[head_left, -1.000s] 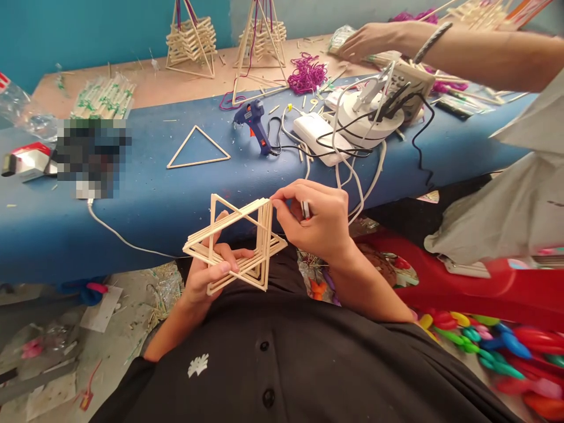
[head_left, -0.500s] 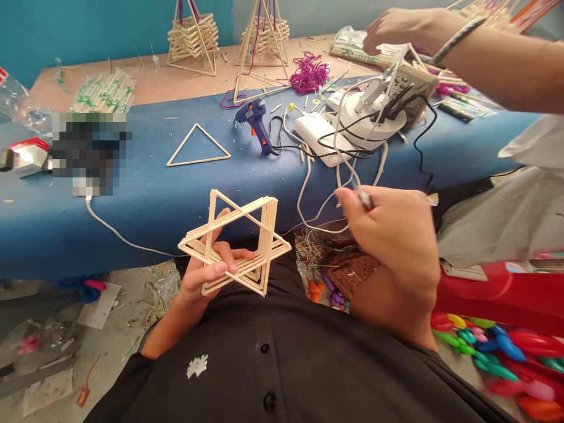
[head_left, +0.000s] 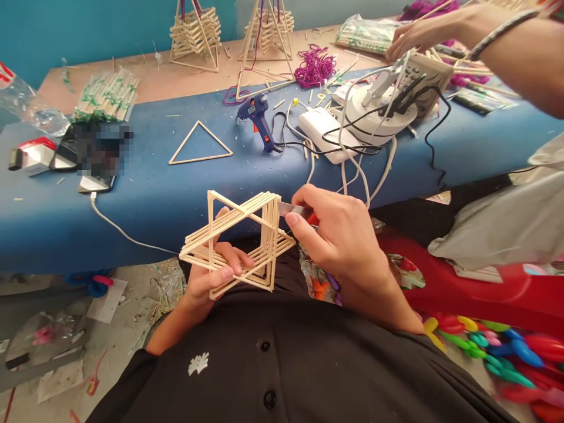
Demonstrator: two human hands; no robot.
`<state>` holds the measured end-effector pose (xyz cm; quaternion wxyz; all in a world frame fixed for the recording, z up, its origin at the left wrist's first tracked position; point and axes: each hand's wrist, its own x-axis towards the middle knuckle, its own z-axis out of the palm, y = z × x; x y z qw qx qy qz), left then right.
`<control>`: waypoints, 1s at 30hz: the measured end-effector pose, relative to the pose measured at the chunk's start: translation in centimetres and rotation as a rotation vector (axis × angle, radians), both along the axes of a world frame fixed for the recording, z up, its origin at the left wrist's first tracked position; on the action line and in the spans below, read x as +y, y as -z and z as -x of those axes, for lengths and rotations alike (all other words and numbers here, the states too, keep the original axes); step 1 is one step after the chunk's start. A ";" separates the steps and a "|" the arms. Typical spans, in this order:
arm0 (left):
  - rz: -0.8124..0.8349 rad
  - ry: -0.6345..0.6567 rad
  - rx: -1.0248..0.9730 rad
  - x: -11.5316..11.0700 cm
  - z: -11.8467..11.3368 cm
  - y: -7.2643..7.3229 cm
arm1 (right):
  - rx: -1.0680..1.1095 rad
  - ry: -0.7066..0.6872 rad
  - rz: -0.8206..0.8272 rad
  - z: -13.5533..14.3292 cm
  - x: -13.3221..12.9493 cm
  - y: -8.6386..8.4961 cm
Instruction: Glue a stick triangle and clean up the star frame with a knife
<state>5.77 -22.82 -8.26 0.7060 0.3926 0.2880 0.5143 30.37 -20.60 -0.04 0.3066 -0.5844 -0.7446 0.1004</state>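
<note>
A star-shaped frame of stacked wooden sticks (head_left: 238, 214) is held low in front of my body. My left hand (head_left: 218, 276) grips its lower left side, with fingers reaching inside the frame. My right hand (head_left: 339, 229) pinches a small cutter with a metal blade (head_left: 287, 208). The blade's tip is at the frame's upper right corner. On the blue table beyond lie a single stick triangle (head_left: 200, 160) and a blue glue gun (head_left: 261, 123).
A white power strip (head_left: 328, 135) with tangled cables is at the centre right. Another person's hand (head_left: 427, 35) reaches in at the back right. A phone (head_left: 99, 176) lies at the left. Purple cord (head_left: 315, 67) and two stick structures (head_left: 196, 35) stand behind.
My right hand has moved left, bringing the blade to the frame's corner. The frame has tilted slightly in my left hand. The other person's hand has shifted right.
</note>
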 end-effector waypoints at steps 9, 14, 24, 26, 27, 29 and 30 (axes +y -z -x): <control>-0.109 0.066 0.085 -0.2 0.5 1.0 | -0.091 -0.005 0.015 0.9 0.3 -0.7; -0.148 0.058 0.150 -0.2 0.7 1.1 | -0.109 -0.029 0.025 1.1 0.3 -0.9; -0.192 0.073 0.089 0.4 0.7 0.7 | -0.240 0.063 -0.071 1.4 0.0 -0.9; -0.164 0.094 0.074 0.5 0.8 0.9 | -0.269 0.083 -0.090 1.3 0.0 -0.8; -0.155 0.109 0.060 0.6 0.7 0.9 | -0.286 0.092 -0.095 1.2 -0.1 -0.8; -0.138 0.116 -0.004 0.7 0.5 0.8 | -0.321 0.111 -0.094 1.3 -0.1 -0.9; -0.125 0.108 -0.046 0.8 0.4 0.6 | -0.336 0.120 -0.087 1.3 -0.1 -1.0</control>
